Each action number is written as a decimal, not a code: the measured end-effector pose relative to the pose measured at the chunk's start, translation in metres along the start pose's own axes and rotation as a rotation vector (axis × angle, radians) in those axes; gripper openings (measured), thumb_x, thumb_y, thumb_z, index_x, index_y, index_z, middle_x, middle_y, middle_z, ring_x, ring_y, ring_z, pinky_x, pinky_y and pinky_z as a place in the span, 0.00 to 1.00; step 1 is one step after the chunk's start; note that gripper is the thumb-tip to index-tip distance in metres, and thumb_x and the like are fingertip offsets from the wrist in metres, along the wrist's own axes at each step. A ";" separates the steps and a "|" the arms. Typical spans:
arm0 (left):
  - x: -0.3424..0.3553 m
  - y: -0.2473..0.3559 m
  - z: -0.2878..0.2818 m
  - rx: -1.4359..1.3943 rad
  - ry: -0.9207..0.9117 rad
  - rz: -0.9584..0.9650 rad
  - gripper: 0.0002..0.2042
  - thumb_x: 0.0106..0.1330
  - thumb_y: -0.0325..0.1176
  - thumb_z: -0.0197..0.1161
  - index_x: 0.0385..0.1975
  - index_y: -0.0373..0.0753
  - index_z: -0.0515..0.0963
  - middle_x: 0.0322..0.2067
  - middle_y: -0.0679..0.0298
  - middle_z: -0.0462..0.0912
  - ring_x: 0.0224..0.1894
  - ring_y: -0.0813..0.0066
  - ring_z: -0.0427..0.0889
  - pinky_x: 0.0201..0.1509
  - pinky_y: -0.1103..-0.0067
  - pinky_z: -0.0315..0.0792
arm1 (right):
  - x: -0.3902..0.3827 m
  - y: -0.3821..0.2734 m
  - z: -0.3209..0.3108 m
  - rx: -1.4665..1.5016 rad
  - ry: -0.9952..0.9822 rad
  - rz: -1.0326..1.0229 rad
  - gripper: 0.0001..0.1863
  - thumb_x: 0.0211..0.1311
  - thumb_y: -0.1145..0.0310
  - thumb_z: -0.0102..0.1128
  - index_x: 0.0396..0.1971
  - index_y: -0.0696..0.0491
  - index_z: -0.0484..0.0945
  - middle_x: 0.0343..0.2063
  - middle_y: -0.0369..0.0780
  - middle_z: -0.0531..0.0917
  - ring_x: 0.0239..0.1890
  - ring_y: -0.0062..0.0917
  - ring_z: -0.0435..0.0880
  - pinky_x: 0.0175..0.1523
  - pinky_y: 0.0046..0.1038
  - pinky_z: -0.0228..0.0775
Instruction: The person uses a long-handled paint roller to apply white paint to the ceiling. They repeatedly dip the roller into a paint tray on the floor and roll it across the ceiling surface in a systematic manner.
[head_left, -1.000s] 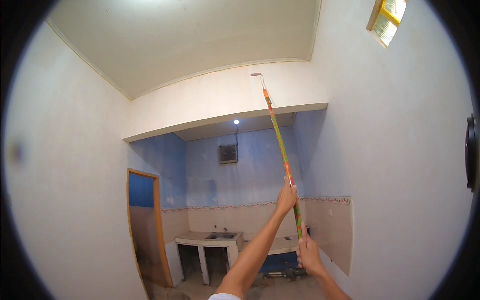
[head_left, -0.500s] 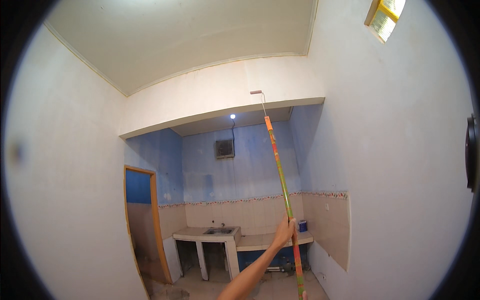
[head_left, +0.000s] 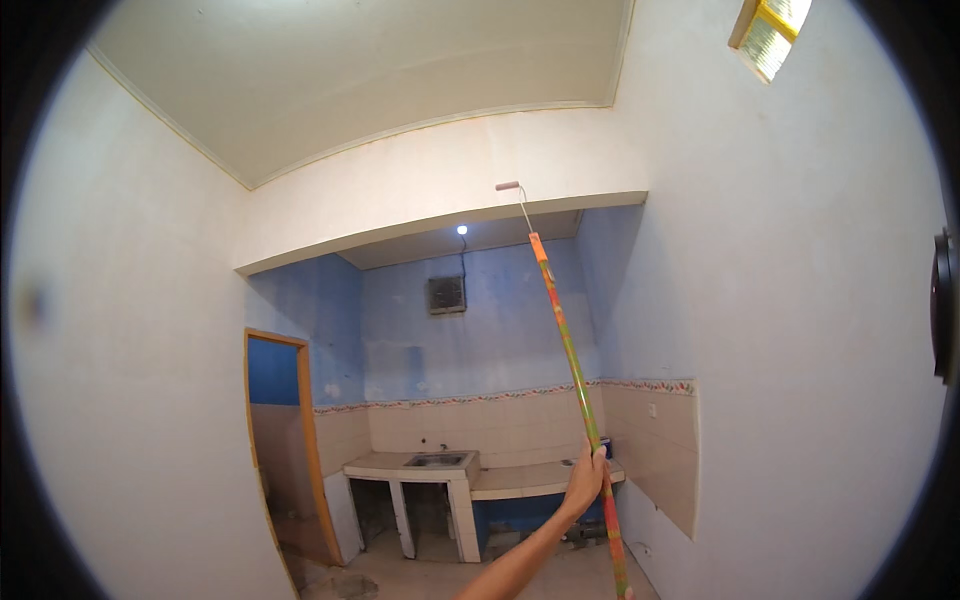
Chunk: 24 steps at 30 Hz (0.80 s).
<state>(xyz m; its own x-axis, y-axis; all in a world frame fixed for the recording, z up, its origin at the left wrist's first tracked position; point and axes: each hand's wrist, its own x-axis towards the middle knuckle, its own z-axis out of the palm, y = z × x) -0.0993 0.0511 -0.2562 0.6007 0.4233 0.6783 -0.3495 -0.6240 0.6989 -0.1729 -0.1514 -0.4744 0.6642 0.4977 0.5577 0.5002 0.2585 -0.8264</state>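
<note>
Evidently, in the head view, the left hand (head_left: 585, 484) clasps the pole (head_left: 569, 350); the right hand (head_left: 629, 594) barely shows, grip unclear. The roller (head_left: 507, 186) is by the pale beam (head_left: 400, 188), seemingly mostly coated; the patchy blue wall (head_left: 520, 310) looks undone.

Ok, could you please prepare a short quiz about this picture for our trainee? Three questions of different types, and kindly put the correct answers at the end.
1. The left hand is closed around: A) a ladder rung; B) a long pole; C) a door handle.
2. True or false: in the picture, the sink lies to the left of the pole.
3. Fill in: the tool at the pole's upper end is a small ______.

Key:
1. B
2. True
3. Paint roller, seen in front of the pale wall section above the opening.
</note>
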 end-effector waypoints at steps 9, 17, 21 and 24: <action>0.062 0.064 -0.035 0.199 0.126 0.221 0.32 0.75 0.37 0.45 0.74 0.36 0.40 0.24 0.59 0.76 0.21 0.68 0.79 0.28 0.70 0.75 | 0.147 -0.059 0.021 0.000 -0.016 -0.304 0.30 0.75 0.61 0.40 0.75 0.35 0.50 0.17 0.31 0.67 0.15 0.16 0.66 0.20 0.22 0.64; 0.154 0.111 -0.094 0.510 0.195 0.374 0.32 0.71 0.36 0.51 0.71 0.31 0.51 0.36 0.43 0.82 0.40 0.44 0.82 0.44 0.60 0.74 | 0.279 -0.183 0.054 0.103 -0.031 -0.373 0.31 0.74 0.67 0.34 0.75 0.36 0.49 0.17 0.31 0.62 0.13 0.16 0.63 0.13 0.25 0.61; 0.177 0.124 -0.120 0.590 0.241 0.384 0.30 0.69 0.36 0.51 0.69 0.29 0.56 0.32 0.49 0.81 0.34 0.55 0.82 0.39 0.66 0.74 | 0.286 -0.225 0.058 0.177 -0.121 -0.273 0.31 0.73 0.68 0.32 0.75 0.36 0.48 0.17 0.31 0.62 0.13 0.16 0.62 0.13 0.25 0.62; 0.178 0.131 -0.123 0.649 0.264 0.378 0.30 0.69 0.36 0.51 0.69 0.29 0.58 0.29 0.51 0.81 0.31 0.60 0.83 0.37 0.68 0.75 | 0.286 -0.231 0.062 0.154 -0.107 -0.251 0.31 0.73 0.68 0.32 0.75 0.36 0.49 0.17 0.31 0.63 0.13 0.16 0.62 0.14 0.25 0.62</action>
<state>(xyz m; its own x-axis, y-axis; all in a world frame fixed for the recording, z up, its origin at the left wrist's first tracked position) -0.1267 0.1257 -0.0157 0.3063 0.1970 0.9313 0.0421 -0.9802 0.1935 -0.1333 -0.0180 -0.1286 0.4644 0.4843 0.7415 0.5461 0.5025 -0.6702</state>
